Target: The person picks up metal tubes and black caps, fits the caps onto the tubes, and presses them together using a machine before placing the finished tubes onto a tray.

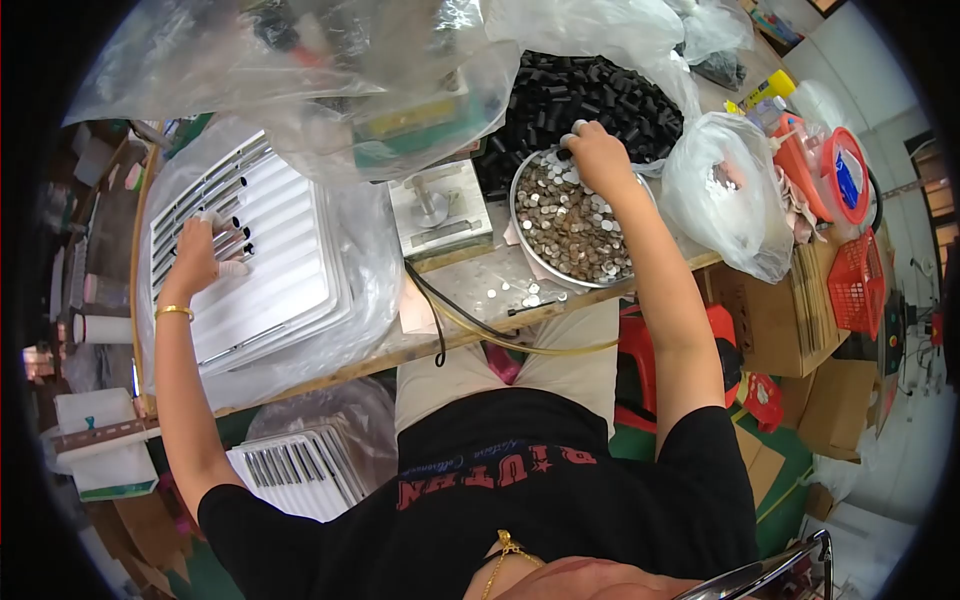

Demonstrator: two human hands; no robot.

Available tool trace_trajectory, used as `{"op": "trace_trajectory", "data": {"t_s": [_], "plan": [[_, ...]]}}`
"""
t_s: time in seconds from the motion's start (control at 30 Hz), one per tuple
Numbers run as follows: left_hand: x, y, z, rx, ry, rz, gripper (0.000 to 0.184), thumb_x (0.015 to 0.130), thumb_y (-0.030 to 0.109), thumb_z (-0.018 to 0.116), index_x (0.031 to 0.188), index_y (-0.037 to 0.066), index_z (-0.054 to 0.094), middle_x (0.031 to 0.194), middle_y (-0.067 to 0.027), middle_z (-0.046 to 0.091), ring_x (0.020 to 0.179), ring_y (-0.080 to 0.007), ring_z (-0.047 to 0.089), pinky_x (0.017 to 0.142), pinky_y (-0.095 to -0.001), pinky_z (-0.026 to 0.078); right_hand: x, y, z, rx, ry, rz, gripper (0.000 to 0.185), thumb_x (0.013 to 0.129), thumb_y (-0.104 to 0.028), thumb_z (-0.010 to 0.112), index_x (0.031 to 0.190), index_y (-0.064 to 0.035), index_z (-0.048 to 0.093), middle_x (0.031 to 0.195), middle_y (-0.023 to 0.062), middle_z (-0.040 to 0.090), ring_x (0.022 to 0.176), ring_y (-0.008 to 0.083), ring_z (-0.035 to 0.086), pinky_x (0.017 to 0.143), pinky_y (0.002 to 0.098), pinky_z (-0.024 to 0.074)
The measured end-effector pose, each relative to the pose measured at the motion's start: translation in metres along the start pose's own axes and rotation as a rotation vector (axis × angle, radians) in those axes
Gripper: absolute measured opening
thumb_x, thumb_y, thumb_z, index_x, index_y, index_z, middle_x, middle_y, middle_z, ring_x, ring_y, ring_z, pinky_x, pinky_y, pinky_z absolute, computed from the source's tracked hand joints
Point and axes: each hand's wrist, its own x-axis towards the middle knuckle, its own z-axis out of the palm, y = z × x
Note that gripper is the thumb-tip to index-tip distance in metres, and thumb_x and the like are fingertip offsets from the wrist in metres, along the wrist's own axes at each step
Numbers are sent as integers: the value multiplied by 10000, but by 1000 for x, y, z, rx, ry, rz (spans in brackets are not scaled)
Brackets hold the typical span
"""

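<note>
My left hand (196, 262) is over the left end of a white ribbed tray (285, 255), its fingers curled around shiny metal tubes (215, 190) with dark ends. Pale covers show on its fingertips and thumb. At the back rim of a round metal bowl (517, 215), my right hand (602, 160) has its fingers drawn together; anything in them is hidden. Small round silvery and brownish discs (570, 225) fill the bowl. Just behind that hand lies a heap of short black cylindrical pieces (590, 95).
A metal block fixture (440, 210) stands between tray and bowl. Clear plastic bags (725, 190) crowd the back and right. A dark cable (440, 300) and yellowish hose (540, 349) hang at the front edge. Loose discs (533, 298) lie there. Another tray of tubes (300, 465) sits below.
</note>
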Motion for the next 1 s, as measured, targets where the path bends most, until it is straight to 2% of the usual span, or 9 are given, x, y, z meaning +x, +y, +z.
{"op": "trace_trajectory", "data": {"t_s": [0.17,0.23,0.37,0.43,0.53,0.63,0.77,0.83,1.0], "plan": [[3,3,-2,17,-49,-58,792,434,511,837,960,15,513,916,-134,510,907,-329,459,820,-405,386,-16,-14,-17,577,110,66,275,722,-15,648,991,-68,655,963,48,630,871,205,576,704,309,492],[3,1,3,61,-50,-35,802,427,524,834,949,10,508,896,-132,497,878,-325,450,796,-407,381,-23,-37,-33,1228,-34,435,255,765,-4,661,1013,-62,649,1019,11,650,812,115,581,711,250,475],[-1,10,-1,-70,-35,-26,595,577,318,859,938,5,503,890,-139,491,821,-303,455,737,-363,396,-25,-70,-36,1644,-17,349,296,806,36,636,1095,-10,595,1075,44,638,928,103,596,834,252,483],[-5,16,-1,-220,83,8,491,636,238,838,909,1,506,874,-142,496,802,-298,455,728,-355,401,-22,-90,-33,1715,-49,360,324,830,33,619,1148,11,565,1105,87,635,975,124,598,890,253,469],[-4,29,-15,-153,-67,-103,469,639,242,841,866,-4,512,877,-152,504,803,-304,452,741,-368,404,-7,-129,-45,1725,-8,347,389,852,3,613,1230,17,522,1099,110,639,1021,169,600,923,281,454],[-2,27,-12,-63,-59,-60,449,633,238,843,818,0,511,887,-163,510,803,-310,452,745,-370,404,10,-156,-40,1537,15,420,364,805,-87,699,1134,27,591,1032,98,652,890,154,598,808,289,462],[-3,31,-17,-84,-111,-118,451,626,244,846,793,19,492,846,-139,492,765,-288,429,704,-361,382,32,-172,-40,1392,-19,434,359,775,-200,706,1089,-42,635,1035,127,609,960,234,550,829,348,444],[-5,38,-14,-129,-227,-174,451,629,241,843,793,22,485,826,-125,481,744,-277,419,686,-360,374,35,-171,-20,1319,62,179,326,770,-200,697,1062,-62,653,1017,153,591,1023,301,510,880,385,415],[-24,34,0,-265,-6,-168,381,707,170,787,898,18,495,800,-73,434,695,-208,409,631,-328,375,23,-169,-39,1149,46,216,371,749,-168,695,1095,-54,627,1064,169,581,1064,336,505,931,377,407]]}}
